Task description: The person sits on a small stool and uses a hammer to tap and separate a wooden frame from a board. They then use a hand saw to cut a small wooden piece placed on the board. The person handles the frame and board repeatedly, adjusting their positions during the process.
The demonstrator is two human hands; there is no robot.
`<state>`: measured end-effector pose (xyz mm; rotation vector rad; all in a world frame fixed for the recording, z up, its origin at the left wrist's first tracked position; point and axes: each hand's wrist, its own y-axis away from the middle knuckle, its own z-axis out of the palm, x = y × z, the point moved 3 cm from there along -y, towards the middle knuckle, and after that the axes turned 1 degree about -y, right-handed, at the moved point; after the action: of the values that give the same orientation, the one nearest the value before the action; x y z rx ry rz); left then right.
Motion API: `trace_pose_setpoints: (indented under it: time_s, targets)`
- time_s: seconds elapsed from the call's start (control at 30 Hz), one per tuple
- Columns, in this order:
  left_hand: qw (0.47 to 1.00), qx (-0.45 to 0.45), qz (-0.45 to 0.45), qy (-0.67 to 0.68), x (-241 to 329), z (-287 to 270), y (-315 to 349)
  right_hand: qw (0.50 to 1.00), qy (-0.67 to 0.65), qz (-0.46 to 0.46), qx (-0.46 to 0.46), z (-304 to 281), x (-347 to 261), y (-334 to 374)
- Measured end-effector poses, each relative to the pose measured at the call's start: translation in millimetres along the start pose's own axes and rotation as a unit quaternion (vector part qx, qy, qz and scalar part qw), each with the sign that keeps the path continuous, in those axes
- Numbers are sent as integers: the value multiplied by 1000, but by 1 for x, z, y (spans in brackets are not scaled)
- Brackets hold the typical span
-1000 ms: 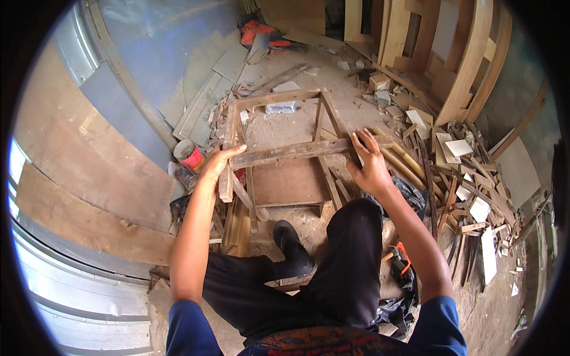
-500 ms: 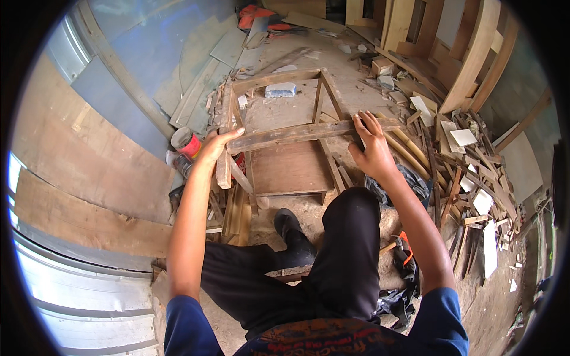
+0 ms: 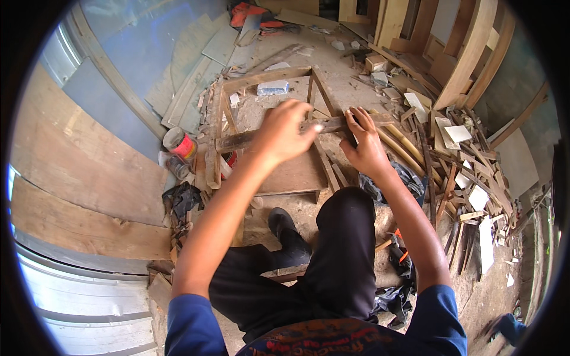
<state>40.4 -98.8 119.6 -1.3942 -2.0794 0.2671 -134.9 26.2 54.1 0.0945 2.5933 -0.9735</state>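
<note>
A weathered wooden frame (image 3: 267, 77) stands before my knees, with a brown panel (image 3: 291, 172) low inside it. Across its near side runs a wooden bar (image 3: 237, 141), whose right end juts past the frame. My right hand (image 3: 365, 142) grips this bar near that end, fingers over the top and thumb on the near side. Above the bar's middle, my left hand (image 3: 284, 133) is raised with fingers bent and thumb apart, slightly blurred. Nothing shows in it, and it hides part of the bar.
Scrap wood (image 3: 475, 178) is heaped on the right, beside a black plastic bag (image 3: 392, 181). A pink-labelled can (image 3: 180, 142) stands at left. Beyond the frame lies a pale blue block (image 3: 273, 88). An orange-and-black tool (image 3: 401, 246) is by my right knee. Boards (image 3: 469, 53) lean at back right.
My left hand has left the bar's left end and moved right, over its middle. My right hand stays near the right end. The view has shifted slightly.
</note>
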Motion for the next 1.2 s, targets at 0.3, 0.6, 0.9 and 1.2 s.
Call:
trace_pose_setpoints:
  time_s: [0.3,0.6,0.9,1.2]
  targets:
    - [997,-63,-33,-13,21,64,-31,1000,-6,-7,27,2,-2,-1]
    - [999,-40,-6,-26,22,65,-33,999,-14,1,33,2,0,1]
    - [999,-42,9,-7,16,65,-33,999,-35,-2,39,2,-1,2]
    - [999,-36,10,-1,16,64,-33,998,-40,-12,52,3,0,2]
